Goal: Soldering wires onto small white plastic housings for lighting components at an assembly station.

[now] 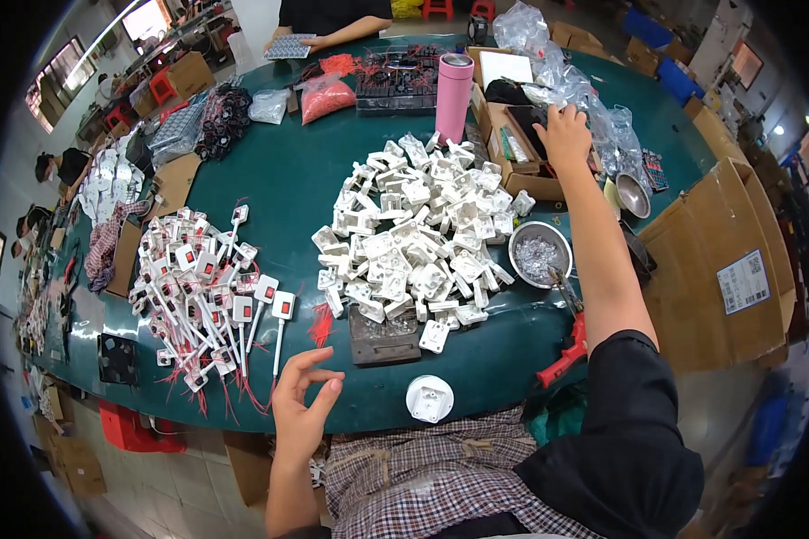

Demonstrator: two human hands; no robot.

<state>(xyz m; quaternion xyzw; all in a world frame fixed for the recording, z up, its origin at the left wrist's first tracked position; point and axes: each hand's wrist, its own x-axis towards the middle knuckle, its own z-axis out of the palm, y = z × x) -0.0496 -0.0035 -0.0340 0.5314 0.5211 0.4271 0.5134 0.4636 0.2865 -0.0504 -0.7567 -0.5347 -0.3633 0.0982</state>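
Black-sleeved and nearly straight at the elbow, reaching long over the green table [283, 193] with the right hand [566, 139], back turned up, fingers bent above an open cardboard box [535, 187], beside clear plastic bags [620, 139]. Cannot tell whether gripping anything there. Well apart from it, at the near edge, holding the left hand [304, 404] up on an upright forearm, thumb and curled fingers parted by a gap. Just right of that hand, a round white piece [430, 399] with a squarish raised middle. Behind this, a dark metal block [386, 337] against a heap of white plastic parts [404, 234] in mid-table. Near the right forearm, a metal bowl [514, 253] of small shiny bits and a red-handled tool [568, 352]. Out left, a pile of white switch units [189, 287] with red wires. Beyond the heap, an upright pink bottle [455, 97]; across the table, a black-clad person [333, 13] with a patterned sheet [286, 48].
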